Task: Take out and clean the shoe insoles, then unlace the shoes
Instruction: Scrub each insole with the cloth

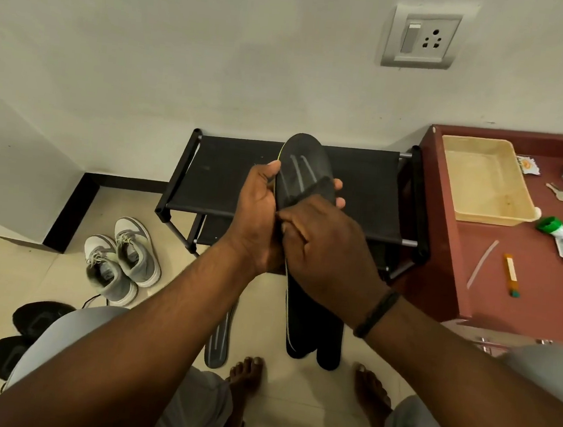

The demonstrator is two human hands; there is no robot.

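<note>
Left hand: the left hand (256,207) grips the dark insole (303,170) from its left edge; the thumb lies on the top face near the toe part, and the fingertips (338,193) come out at the right edge, so the fingers are curled round it.
Right hand: the right hand (325,248) is closed on a dark cloth (320,191) and presses it on the middle of the insole; a dark band sits on this wrist.
Insole in the hands: it is held upright, in front of the shoe rack, with the rounded toe end up; the face is dark grey with pale curved lines and a thin yellow-green edge.
Other insoles: a grey insole (217,343) lies on the floor near the left foot; more dark insoles (313,333) show below the right hand, and I cannot tell if they stand or are held.
Shoes: a pair of grey and white sneakers (121,260), laces in, stands on the floor left of the rack; black shoes (32,320) are at the lower left, partly hidden by the knee.
Surface: pale tiled floor (292,407), bare feet on it.
Room: a black shoe rack (214,179) against a white wall with a socket plate (422,37); at right a red-brown cabinet top (524,281) carries a cream tray (527,216), keys and small tubes.
</note>
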